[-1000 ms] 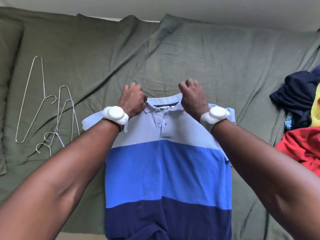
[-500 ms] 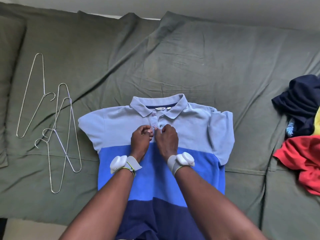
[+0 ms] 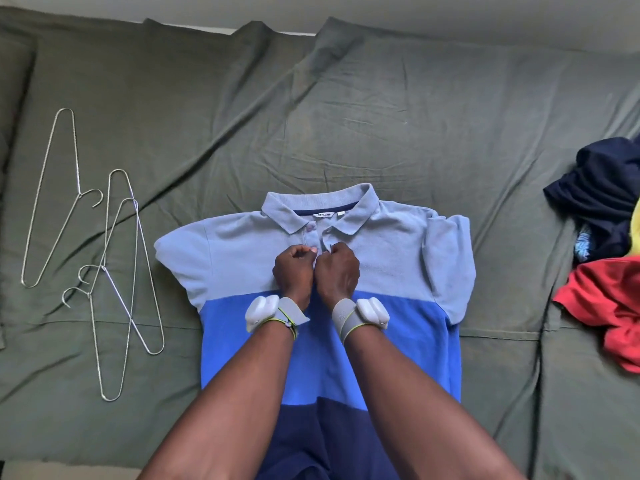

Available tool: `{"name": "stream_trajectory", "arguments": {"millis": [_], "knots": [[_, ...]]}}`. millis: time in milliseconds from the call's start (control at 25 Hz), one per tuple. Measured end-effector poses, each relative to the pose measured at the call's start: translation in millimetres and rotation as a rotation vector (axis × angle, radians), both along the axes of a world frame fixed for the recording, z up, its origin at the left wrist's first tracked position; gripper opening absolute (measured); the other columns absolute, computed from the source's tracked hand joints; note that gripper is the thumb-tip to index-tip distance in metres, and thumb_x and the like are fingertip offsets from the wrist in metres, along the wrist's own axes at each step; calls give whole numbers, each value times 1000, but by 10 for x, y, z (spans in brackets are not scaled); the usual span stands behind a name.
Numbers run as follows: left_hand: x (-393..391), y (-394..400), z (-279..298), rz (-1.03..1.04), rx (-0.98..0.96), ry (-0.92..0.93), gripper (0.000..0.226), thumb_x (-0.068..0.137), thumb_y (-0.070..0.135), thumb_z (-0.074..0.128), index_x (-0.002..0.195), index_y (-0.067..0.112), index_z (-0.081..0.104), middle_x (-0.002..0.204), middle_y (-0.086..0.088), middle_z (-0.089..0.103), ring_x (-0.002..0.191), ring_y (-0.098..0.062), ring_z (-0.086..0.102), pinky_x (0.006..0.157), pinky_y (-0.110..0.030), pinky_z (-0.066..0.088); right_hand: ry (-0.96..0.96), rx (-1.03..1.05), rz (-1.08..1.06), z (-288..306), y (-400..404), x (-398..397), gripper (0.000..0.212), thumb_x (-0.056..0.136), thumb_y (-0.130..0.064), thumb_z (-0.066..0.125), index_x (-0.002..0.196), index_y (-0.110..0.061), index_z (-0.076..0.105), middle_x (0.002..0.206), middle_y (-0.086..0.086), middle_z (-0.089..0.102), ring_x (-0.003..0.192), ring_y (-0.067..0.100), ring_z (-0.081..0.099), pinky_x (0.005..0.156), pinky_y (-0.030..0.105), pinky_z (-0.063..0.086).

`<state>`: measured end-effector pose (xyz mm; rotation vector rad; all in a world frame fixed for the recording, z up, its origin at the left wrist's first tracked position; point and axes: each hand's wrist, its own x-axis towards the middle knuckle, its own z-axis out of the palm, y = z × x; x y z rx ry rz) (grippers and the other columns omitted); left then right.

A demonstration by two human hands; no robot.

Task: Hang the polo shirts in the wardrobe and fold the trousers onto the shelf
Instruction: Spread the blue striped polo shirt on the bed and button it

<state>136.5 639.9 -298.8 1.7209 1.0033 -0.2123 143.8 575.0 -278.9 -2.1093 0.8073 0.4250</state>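
A polo shirt [image 3: 391,251] in three bands of pale blue, mid blue and navy lies flat, front up, on the green sheet, collar away from me. My left hand [image 3: 294,271] and my right hand [image 3: 338,270] sit side by side on its chest, fingers curled, each pinching one edge of the button placket just below the collar. One button shows above my left fingers. Three wire hangers [image 3: 114,271] lie on the sheet to the left, apart from the shirt.
A green sheet [image 3: 346,126] covers the bed or sofa. At the right edge lies a heap of clothes: a navy garment [image 3: 602,188], a red one [image 3: 613,306] and a bit of yellow. A pillow edge [image 3: 14,116] sits at far left.
My hands left the collar and came down to the placket. The sleeves now lie spread out. Over the last half second both hands have stayed at the placket, pinching it.
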Motion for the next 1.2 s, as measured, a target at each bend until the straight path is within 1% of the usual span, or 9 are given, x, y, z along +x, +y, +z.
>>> {"name": "stream_trajectory", "arguments": {"millis": [120, 280, 480, 560, 640, 720, 920, 1080, 1200], "knots": [[94, -42, 72, -71, 131, 78, 13, 82, 21, 70, 77, 9, 73, 81, -8, 73, 82, -29, 67, 70, -31, 49, 15, 90, -128, -63, -25, 28, 11, 77, -8, 53, 67, -5, 55, 75, 16, 63, 75, 35, 54, 60, 34, 35], [122, -27, 90, -416, 294, 121, 21, 89, 21, 57, 95, 3, 68, 105, -16, 69, 101, -37, 61, 78, -37, 46, 16, 367, -283, -153, -85, 9, 19, 73, 2, 58, 63, -11, 67, 62, 4, 62, 62, 18, 52, 62, 34, 46], [107, 55, 56, -378, 206, 65, 15, 87, 19, 59, 89, 8, 70, 99, -10, 72, 96, -31, 63, 76, -33, 46, -15, 669, -379, -74, -116, -62, 20, 74, 8, 60, 77, -7, 72, 70, 10, 65, 64, 18, 56, 58, 27, 46], [124, 30, 75, -330, 200, 89, 14, 86, 18, 60, 89, 9, 70, 97, -9, 72, 94, -30, 64, 75, -31, 46, -39, 686, -378, -61, -110, -96, 18, 75, 7, 61, 78, -6, 73, 69, 9, 65, 61, 15, 56, 58, 26, 48], [114, 7, 69, -264, 135, 67, 12, 86, 19, 60, 81, 10, 68, 87, -6, 71, 88, -28, 65, 68, -28, 44, -55, 607, -356, -112, -92, -116, 15, 72, 2, 61, 75, -7, 74, 67, 9, 64, 62, 17, 55, 61, 31, 47], [71, 21, 23, -247, 62, 21, 12, 85, 16, 61, 76, 11, 67, 78, -4, 70, 81, -27, 66, 66, -31, 48, -41, 568, -374, -136, -73, -91, 15, 70, 0, 61, 75, -6, 74, 65, 10, 63, 61, 19, 55, 60, 34, 47], [59, 28, -27, -231, 87, 32, 11, 82, 18, 62, 77, 13, 70, 79, -5, 72, 79, -25, 66, 72, -36, 54, 10, 664, -401, -66, -133, -70, 13, 80, 3, 63, 90, 2, 71, 62, 9, 60, 50, 16, 51, 49, 24, 46], [59, 17, -1, -196, 63, 3, 16, 85, 20, 65, 70, 15, 69, 73, -6, 71, 67, -20, 60, 68, -32, 48, 99, 727, -374, -58, -230, -3, 11, 87, -9, 56, 82, -6, 65, 65, 5, 59, 49, 14, 49, 44, 22, 35], [36, 64, -35, -203, -26, -26, 22, 84, 24, 61, 64, 14, 65, 66, -8, 67, 59, -16, 51, 65, -36, 49, 128, 701, -327, -51, -244, 34, 7, 86, -8, 59, 82, -8, 66, 67, 8, 59, 46, 12, 47, 41, 19, 35]]}}
